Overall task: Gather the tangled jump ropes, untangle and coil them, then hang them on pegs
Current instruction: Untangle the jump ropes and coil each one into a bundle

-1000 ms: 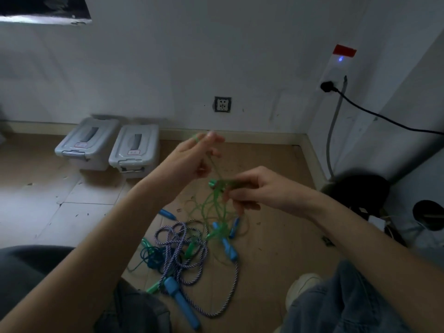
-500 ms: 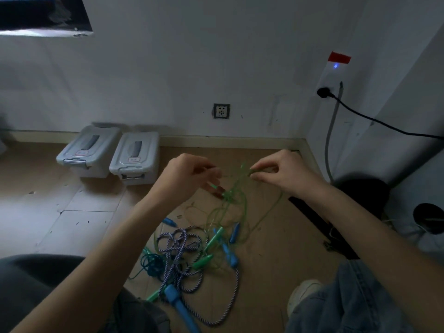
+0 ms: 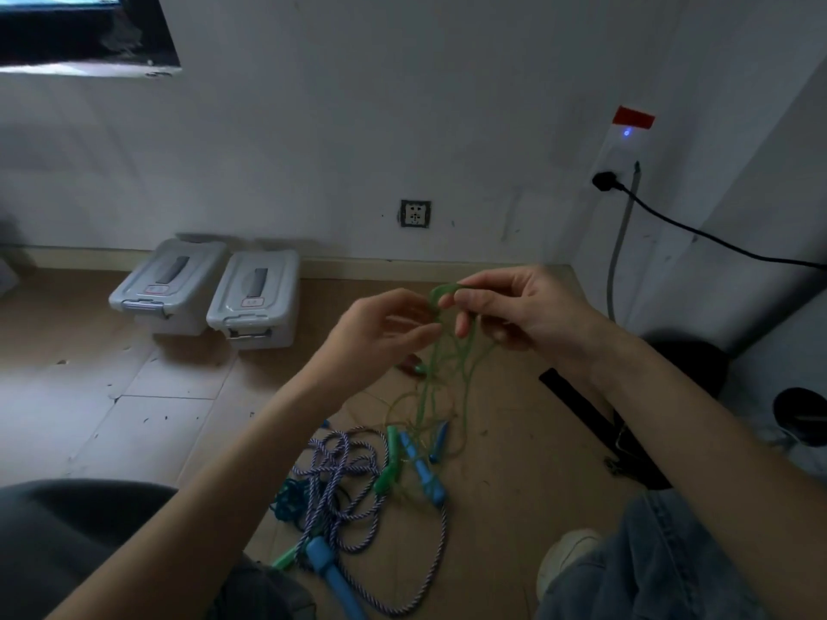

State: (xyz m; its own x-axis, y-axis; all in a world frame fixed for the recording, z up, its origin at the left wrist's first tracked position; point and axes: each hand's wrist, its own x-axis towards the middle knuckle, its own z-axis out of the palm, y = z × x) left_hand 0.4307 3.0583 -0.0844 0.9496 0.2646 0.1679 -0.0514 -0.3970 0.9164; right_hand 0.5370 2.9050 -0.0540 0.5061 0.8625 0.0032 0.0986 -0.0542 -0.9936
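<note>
Above the floor, mid-frame: thin green jump rope (image 3: 447, 351) held up betw. both hands, its strands trailing down to the pile below. Right hand (image 3: 523, 306) pinches a loop of the green cord at the top, fingers (image 3: 465, 302) curled round it; left hand (image 3: 380, 328) sits just beside, fingertips closed on the same bunch of strands, though exact contact is hard to read in the dim light.

Vs. half a sec ago the hands, then apart w/ cord stretched betw. them, have come together and risen slightly; a sec ago the left was lifted w/ fingers spread. Looks like the person is feeding a loop through to free a knot, so the step in hand is untangling, w/ coiling and hanging not yet begun.

Below, the rest of the tangle lies on the wooden floor (image 3: 514, 463): a purple-and-white braided rope (image 3: 340, 467) w/ a blue handle (image 3: 331, 566), green handles (image 3: 389, 463), more blue handles (image 3: 425, 472), and a dark teal cord (image 3: 286, 503) bunched at the left.

Farther out: two grey lidded storage boxes (image 3: 210, 288) against the wall, a wall socket (image 3: 415, 213), a black power cable (image 3: 716, 237) plugged in at right. No pegs in view.
</note>
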